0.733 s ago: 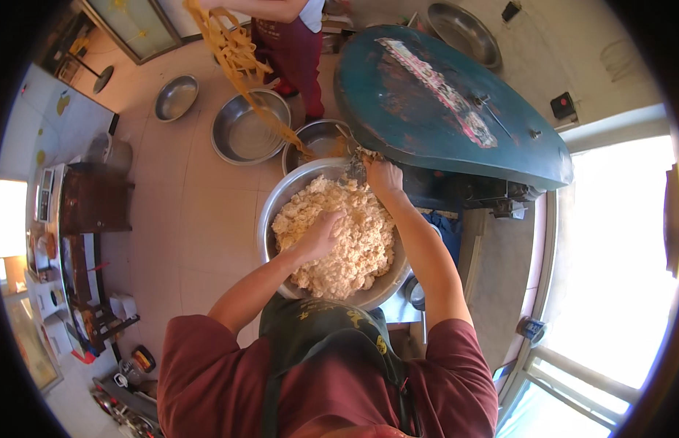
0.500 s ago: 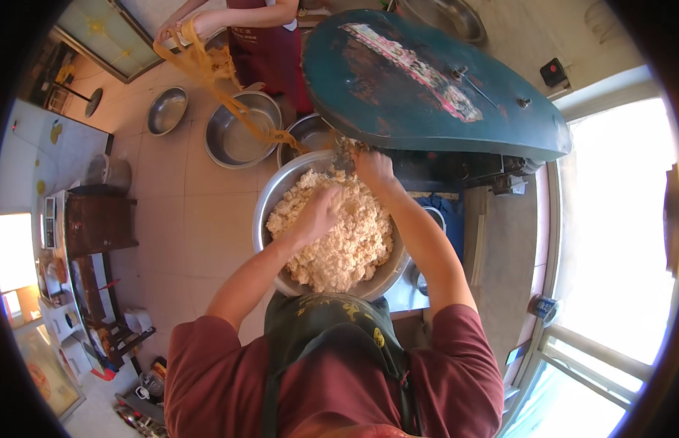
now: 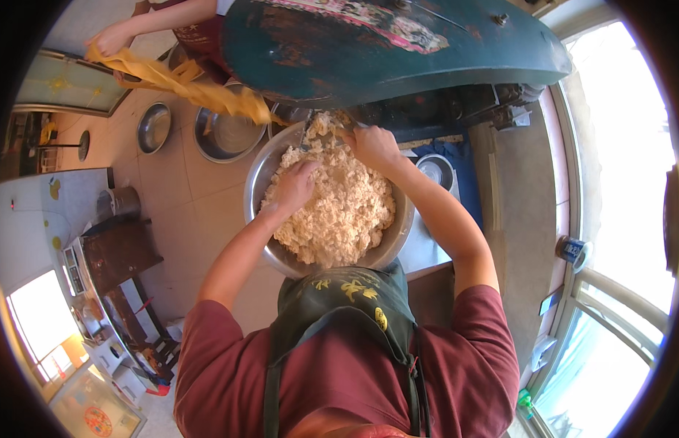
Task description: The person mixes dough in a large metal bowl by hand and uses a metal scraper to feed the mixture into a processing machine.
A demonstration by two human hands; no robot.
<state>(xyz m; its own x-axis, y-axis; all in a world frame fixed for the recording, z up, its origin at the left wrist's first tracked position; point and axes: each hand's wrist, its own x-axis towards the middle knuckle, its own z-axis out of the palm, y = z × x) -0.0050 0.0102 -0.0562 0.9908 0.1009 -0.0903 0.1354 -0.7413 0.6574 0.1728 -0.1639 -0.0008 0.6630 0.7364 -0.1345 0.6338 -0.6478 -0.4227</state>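
Observation:
A large steel bowl [image 3: 256, 191] rests against my dark apron, heaped with pale crumbly dough [image 3: 339, 212]. On the left side of the heap lies my left hand [image 3: 294, 188], fingers loosely stretched over the crumbs. My right hand [image 3: 374, 149] is at the bowl's far side by the machine, its fingers curled in; what they hold, if anything, is hidden. Crumbs are piled at the low metal mouth [image 3: 326, 124] of the big green machine [image 3: 332, 62]. A long yellow dough sheet [image 3: 186, 80] stretches left from there to a co-worker's hand [image 3: 112, 38].
Steel basins [image 3: 155, 128] stand on the tiled floor at the far left, another basin [image 3: 221, 139] closer to the machine. A small steel bowl [image 3: 436, 169] sits right of my forearm. A dark wooden table [image 3: 124, 252] is at the left; bright windows line the right.
My view has shifted, and the machine sits higher in it. My left hand has moved to the left over the dough. The co-worker has drawn the yellow sheet further left.

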